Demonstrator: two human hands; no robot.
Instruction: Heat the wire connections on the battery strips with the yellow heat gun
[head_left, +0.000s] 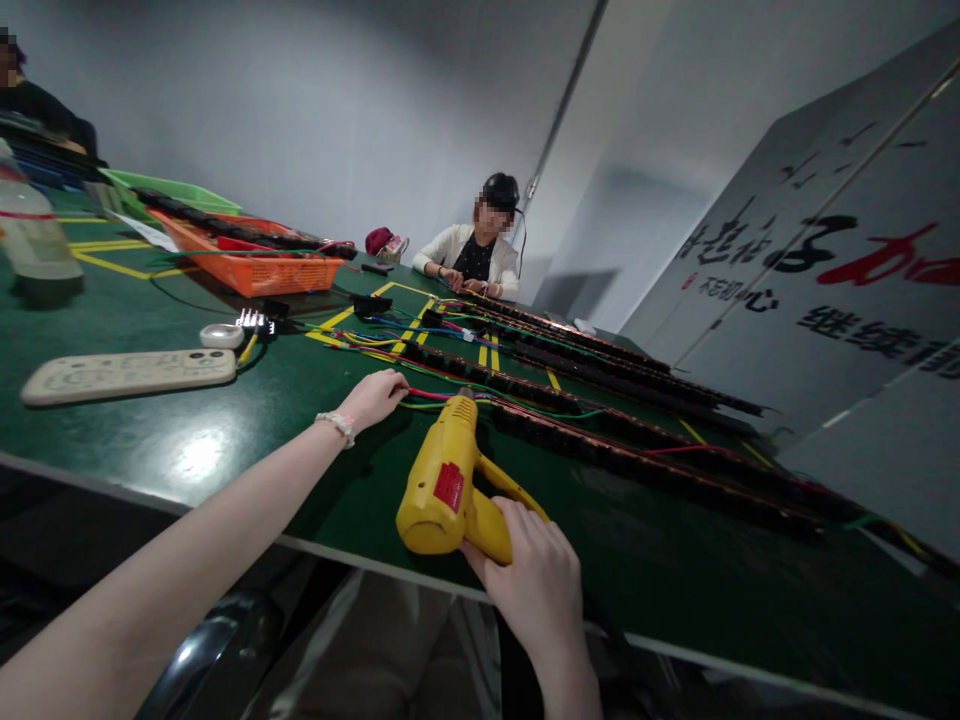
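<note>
A yellow heat gun (442,480) is gripped by its handle in my right hand (536,575). Its nozzle points away from me, over a bundle of coloured wires (431,397). To the left of the nozzle, my left hand (375,398) is closed on the ends of those red and yellow-green wires. From there the wires run right to a long dark strip with copper-coloured edges (637,455) lying along the green table (330,490). What part of the wires sits under the nozzle is hard to make out.
Left on the table are a phone in a beige case (131,375), a white oval item (221,335) and a bottle (34,230). An orange basket (262,275) stands behind them. Further strips (570,340) lie beyond the nearest one. Another person (480,245) sits across the table.
</note>
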